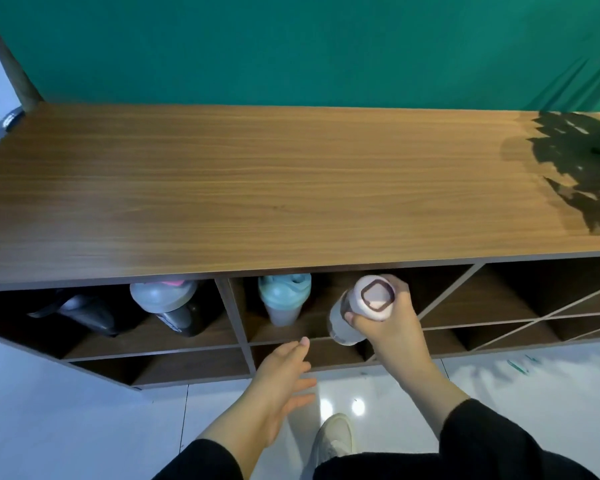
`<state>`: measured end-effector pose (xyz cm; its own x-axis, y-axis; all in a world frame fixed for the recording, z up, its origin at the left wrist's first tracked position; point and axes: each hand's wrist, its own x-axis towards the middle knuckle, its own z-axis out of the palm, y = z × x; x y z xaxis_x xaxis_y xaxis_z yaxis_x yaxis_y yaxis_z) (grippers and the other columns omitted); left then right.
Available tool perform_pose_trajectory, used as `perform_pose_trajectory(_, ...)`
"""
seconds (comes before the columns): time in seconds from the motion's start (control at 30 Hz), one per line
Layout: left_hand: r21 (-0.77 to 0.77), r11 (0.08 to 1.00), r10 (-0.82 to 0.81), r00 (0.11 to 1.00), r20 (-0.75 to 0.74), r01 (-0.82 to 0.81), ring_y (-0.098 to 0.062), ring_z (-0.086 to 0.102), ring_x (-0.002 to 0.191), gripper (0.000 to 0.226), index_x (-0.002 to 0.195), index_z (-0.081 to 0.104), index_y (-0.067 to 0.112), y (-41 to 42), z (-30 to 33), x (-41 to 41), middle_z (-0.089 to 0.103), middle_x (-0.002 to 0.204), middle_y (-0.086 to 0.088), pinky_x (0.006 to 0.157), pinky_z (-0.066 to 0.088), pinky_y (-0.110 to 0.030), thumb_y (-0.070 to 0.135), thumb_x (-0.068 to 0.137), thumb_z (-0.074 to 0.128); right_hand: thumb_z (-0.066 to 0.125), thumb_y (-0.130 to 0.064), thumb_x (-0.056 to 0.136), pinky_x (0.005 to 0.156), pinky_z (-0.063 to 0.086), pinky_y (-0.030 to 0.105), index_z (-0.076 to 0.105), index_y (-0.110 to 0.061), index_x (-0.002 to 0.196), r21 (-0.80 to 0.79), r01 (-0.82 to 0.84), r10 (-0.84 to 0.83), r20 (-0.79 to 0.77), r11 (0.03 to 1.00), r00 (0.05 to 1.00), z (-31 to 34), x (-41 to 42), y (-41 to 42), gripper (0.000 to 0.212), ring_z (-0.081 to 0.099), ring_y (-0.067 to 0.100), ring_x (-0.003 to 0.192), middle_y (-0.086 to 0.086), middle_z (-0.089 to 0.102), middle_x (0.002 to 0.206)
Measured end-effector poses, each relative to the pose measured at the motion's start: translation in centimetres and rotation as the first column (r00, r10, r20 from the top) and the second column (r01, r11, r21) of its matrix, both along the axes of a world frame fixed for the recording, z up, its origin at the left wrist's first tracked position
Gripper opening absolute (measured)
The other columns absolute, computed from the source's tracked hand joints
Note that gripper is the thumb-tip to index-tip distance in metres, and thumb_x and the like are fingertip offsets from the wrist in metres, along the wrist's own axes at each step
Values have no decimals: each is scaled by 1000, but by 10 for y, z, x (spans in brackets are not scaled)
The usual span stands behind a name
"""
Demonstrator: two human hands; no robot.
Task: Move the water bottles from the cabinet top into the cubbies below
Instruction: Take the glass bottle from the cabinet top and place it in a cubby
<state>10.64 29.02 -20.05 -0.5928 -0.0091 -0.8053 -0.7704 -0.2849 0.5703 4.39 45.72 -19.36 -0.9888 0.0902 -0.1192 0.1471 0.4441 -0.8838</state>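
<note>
My right hand (392,322) grips a pale pink bottle (355,308) with a brown-ringed square lid, tilted at the mouth of the upper middle cubby (312,329). A teal-lidded bottle (284,301) stands inside that same cubby, to the left. My left hand (284,379) hovers open in front of the cubby below, holding nothing. In the upper left cubby stand a grey-lidded dark bottle (168,304) and a black bottle (84,311). No bottles show on the wooden cabinet top (257,188).
A green backdrop hangs behind the cabinet. A plant's shadow (579,164) falls on the top's right end. Diagonal dividers (499,313) fill the right-hand cubbies. White tiled floor lies below, with my shoe (333,438) near the cabinet's base.
</note>
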Motion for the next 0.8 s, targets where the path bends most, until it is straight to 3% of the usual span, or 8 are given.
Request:
perform_pose_trajectory(0.17,-68,995,-77,996,-41,74,-27,65,117,49,146,48,21,0,-6,-8,60,141,-11,98,56,-44,38,100,55,86,-12,69,97,48,33,43,-29,129,-1,26,-26,21,1000,999,-23,-36,7,75,58,20,116,1,61,120)
perform_pose_trajectory(0.23,-97,991,-101,993,-68,94,-24,66,114,46,144,50,21,0,-9,-11,61,137,-8,98,56,-43,37,101,54,83,-8,72,93,46,27,43,-29,127,-65,32,-29,36,997,999,-22,-42,5,71,56,19,115,1,59,121)
perform_pose_trajectory(0.33,-145,980,-151,982,-115,133,-20,67,111,45,144,51,24,2,-13,-13,62,132,-1,97,57,-41,36,100,54,78,-2,78,75,45,10,43,-25,126,-151,29,-18,75,988,997,-20,-45,4,63,53,20,109,3,57,120)
perform_pose_trajectory(0.4,-183,970,-187,973,-138,160,-17,67,112,46,145,51,27,4,-13,-15,62,133,1,97,58,-40,35,100,55,78,-4,79,68,46,6,45,-25,125,-147,26,-16,72,989,997,-21,-45,4,61,56,19,106,0,58,116)
perform_pose_trajectory(0.53,-232,946,-272,944,-187,227,-13,63,115,48,147,46,28,12,-14,-18,63,117,13,100,54,-38,30,100,54,81,-13,77,87,41,23,40,-25,136,-120,33,-24,74,992,997,-27,-45,3,73,56,17,111,-3,56,118)
perform_pose_trajectory(0.67,-294,911,-364,898,-246,289,-11,53,130,61,155,35,31,23,-18,-27,52,148,7,113,43,-43,30,98,57,85,-13,73,97,44,29,31,-25,144,-96,34,-31,33,995,999,-34,-40,7,90,53,15,117,-2,54,128)
perform_pose_trajectory(0.8,-337,893,-397,877,-272,299,-14,37,145,81,161,12,33,35,-24,-40,31,162,6,116,34,-35,24,94,56,82,-18,77,111,37,38,17,-21,153,-261,154,-123,132,953,984,-35,-30,10,100,39,22,139,4,39,150)
